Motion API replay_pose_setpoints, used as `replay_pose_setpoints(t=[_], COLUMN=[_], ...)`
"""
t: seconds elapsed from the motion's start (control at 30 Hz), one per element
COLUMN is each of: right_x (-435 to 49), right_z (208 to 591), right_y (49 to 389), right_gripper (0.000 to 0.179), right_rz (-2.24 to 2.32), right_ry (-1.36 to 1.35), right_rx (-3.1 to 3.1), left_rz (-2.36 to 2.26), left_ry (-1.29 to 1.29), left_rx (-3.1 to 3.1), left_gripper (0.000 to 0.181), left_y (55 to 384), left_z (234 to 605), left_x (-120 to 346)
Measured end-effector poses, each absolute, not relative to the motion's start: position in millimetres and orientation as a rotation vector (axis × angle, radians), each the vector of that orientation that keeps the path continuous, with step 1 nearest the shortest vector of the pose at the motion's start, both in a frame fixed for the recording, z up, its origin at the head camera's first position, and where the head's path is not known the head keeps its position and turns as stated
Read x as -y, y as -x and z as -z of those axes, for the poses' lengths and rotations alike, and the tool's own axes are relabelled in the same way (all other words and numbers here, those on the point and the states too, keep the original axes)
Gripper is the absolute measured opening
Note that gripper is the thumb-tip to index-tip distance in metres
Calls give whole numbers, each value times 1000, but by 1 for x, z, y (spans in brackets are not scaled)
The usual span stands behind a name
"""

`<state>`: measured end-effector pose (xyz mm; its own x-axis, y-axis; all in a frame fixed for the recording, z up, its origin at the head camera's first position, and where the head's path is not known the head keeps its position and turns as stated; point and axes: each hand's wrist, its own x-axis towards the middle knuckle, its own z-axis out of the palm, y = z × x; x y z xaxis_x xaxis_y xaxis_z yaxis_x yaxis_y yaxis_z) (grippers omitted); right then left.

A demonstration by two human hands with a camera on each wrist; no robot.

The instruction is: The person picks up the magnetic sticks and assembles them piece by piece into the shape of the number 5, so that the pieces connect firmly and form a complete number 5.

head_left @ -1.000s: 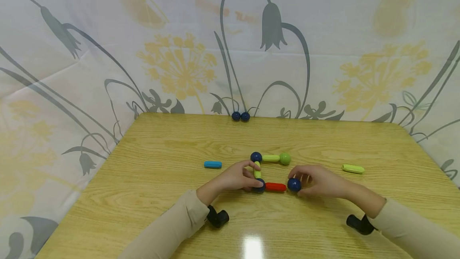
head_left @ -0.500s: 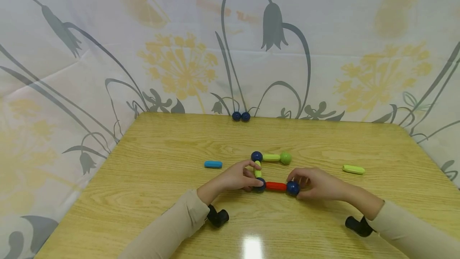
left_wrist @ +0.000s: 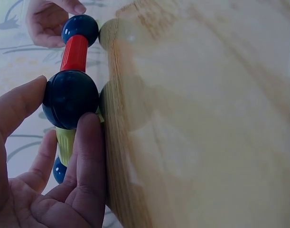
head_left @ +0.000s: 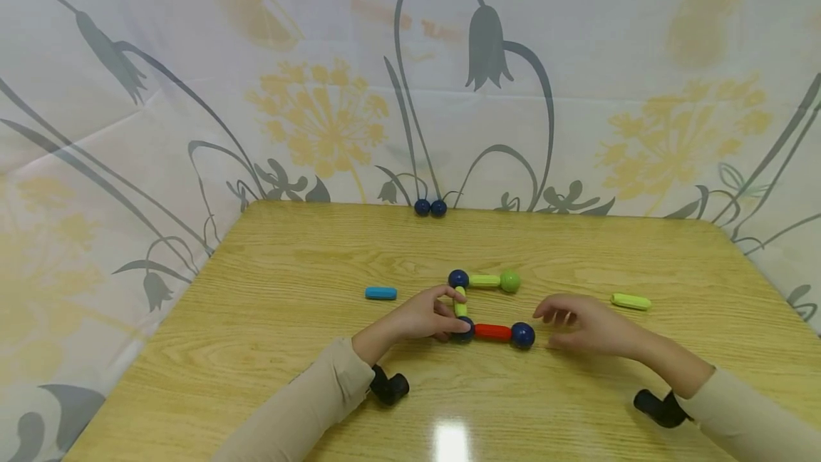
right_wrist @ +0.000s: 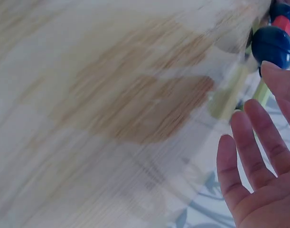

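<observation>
White cloth [head_left: 577, 34], printed with grey drooping bell flowers and yellow blooms, hangs faintly creased down the left side and runs behind the bench [head_left: 308, 248]. The bench has yellowish wood grain, its left edge slanting inward toward the back. A beige left sleeve [head_left: 301, 408] crosses its near part. Next lies a loose blue rod [head_left: 381, 293], with a black wrist fitting [head_left: 389, 388] nearer the front. The left hand [head_left: 418, 316] pinches a near navy ball [left_wrist: 71, 99] between thumb and fingers; in the left wrist view the glossy surface mirrors 2 balls. At the back edge, 2 small navy balls [head_left: 422, 207] sit side by side. Bright glare [head_left: 452, 440] whitens the front. From the held ball, a yellow-green rod [head_left: 460, 301] runs back to a far navy ball [head_left: 458, 279], and a pale rod [head_left: 484, 281] leads right to a green ball [head_left: 509, 281]. A red rod [head_left: 492, 332] joins the held ball to an end navy ball [head_left: 522, 335]. Just beside that, the right hand [head_left: 589, 326] is parted, fingers loosely bent, holding nothing. Farther right come a loose lime rod [head_left: 631, 301], another black fitting [head_left: 661, 408] and more cloth.
</observation>
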<state>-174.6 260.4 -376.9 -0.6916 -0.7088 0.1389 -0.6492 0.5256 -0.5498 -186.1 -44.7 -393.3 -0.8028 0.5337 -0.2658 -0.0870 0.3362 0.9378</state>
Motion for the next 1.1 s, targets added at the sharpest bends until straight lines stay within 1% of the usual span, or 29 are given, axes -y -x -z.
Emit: replay_pose_setpoints(t=[0.6,1.1], right_x=[-300,-325], right_z=[377,374], right_y=[167,169], right_gripper=[29,36], right_rz=[916,842], right_ry=[1156,1116], right_rx=[-2846,-3030], left_rz=[-1495,-1488], left_ry=[-398,-363], left_rx=[-2057,-2068], left_gripper=[40,40], left_y=[185,187], left_z=[392,389], left_x=[44,42])
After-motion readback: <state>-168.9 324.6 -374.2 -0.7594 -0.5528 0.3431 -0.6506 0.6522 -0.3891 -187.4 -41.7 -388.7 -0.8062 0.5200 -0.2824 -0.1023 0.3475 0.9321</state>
